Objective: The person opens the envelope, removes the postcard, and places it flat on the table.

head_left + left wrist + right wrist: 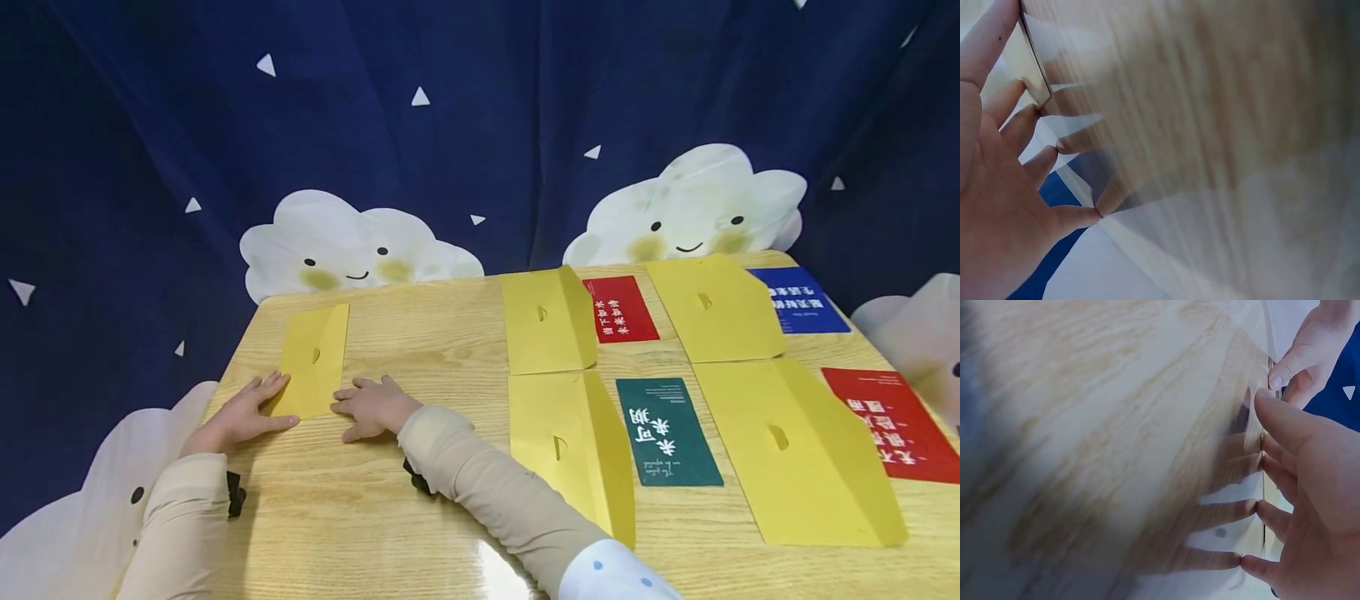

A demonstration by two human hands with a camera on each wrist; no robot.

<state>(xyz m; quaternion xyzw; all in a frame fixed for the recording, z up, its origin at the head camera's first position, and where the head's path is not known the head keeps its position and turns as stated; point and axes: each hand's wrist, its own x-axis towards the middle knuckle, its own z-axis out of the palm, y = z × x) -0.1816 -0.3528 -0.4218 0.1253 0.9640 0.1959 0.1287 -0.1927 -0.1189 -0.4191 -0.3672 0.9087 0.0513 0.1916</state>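
A yellow envelope (313, 387) lies flat at the left of the table, a small half-round cut in its middle. My left hand (243, 412) rests at its lower left edge, fingers spread and thumb stretched along the near edge. At the opposite side my right hand (377, 408) touches the lower right edge with its fingertips. In the left wrist view, the straight fingers (1040, 165) reach down to the shiny tabletop beside the envelope. The right wrist view has the right hand (1319, 475) with fingertips on the table, the left thumb (1291, 365) close by.
On the right lie several yellow envelopes with raised flaps, one at the near right (802, 475). Beside them are printed cards: green (675, 437), blue (806, 304), a red card (622, 312) and another red one (900, 429). A dark blue cloud-print curtain (480, 125) hangs behind the wooden table (427, 333).
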